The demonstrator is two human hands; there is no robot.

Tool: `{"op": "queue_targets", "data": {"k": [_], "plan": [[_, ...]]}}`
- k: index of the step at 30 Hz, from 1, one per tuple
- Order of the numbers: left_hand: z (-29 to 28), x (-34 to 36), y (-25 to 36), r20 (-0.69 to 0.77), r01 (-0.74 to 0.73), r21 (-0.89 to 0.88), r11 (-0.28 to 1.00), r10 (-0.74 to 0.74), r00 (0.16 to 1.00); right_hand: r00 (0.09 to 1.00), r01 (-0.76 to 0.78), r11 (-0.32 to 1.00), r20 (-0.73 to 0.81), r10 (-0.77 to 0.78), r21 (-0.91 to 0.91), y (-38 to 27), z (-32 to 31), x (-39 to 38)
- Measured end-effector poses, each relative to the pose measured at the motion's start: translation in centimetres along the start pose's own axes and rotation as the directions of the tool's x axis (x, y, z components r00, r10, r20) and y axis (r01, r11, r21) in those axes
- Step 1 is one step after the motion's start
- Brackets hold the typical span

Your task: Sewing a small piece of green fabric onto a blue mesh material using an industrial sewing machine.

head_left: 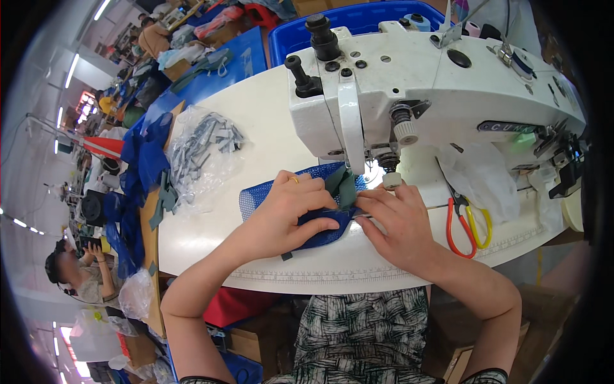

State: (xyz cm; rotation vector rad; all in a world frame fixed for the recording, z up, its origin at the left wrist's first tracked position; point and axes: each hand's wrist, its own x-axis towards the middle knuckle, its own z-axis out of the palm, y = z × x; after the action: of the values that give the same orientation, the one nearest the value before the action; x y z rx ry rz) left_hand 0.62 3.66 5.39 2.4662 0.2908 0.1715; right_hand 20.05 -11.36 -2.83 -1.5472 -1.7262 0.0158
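Head view: blue mesh fabric (252, 197) lies at the left end of a white sewing machine (371, 73).
A lettered dark nameplate (508, 127) sits on the machine's right side; ruler markings (307, 277) line the table's near edge. The left hand (281, 214), thumb spread from fingers, rests on the mesh; the right hand (401, 227) touches its right edge, whether pinching I cannot tell. Scissors (462, 237) lie right, a clear bag of grey pieces (208, 144) left.

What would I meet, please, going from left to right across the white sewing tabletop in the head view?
Clear plastic bag of grey strips → the person's left hand → the person's right hand → scissors with red and yellow handles.
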Motion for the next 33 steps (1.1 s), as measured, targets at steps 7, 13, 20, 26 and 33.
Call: {"op": "queue_targets", "data": {"k": [7, 13, 20, 26, 33], "plan": [[2.1, 1.5, 1.6, 0.082, -0.244, 0.094, 0.965, 0.237, 0.968, 0.963, 0.075, 0.997, 0.259, -0.078, 0.024, 0.8, -0.7, -0.1], [1.0, 1.2, 0.9, 0.139, -0.174, 0.035, 0.984, 0.168, 0.976, 0.932, 0.111, 0.985, 0.329, -0.149, 0.134, 0.7, -0.8, -0.1], [1.9, 1.2, 0.7, 0.129, -0.217, 0.115, 0.969, 0.202, 0.971, 0.991, 0.122, 0.988, 0.04, -0.126, 0.093, -0.4, -0.4, -0.1], [3.1, 1.8, -0.6, -0.116, -0.135, 0.232, 0.963, 0.165, 0.979, 0.97, 0.203, 0.978, 0.124, -0.208, 0.049, 0.0, -0.2, -0.8], [5.8, 1.2, -1.8, -0.21, 0.002, 0.308, 0.951, 0.066, 0.975, 0.973, 0.227, 0.974, 0.048, -0.226, -0.014, 0.2, 0.2, -1.2]]}}
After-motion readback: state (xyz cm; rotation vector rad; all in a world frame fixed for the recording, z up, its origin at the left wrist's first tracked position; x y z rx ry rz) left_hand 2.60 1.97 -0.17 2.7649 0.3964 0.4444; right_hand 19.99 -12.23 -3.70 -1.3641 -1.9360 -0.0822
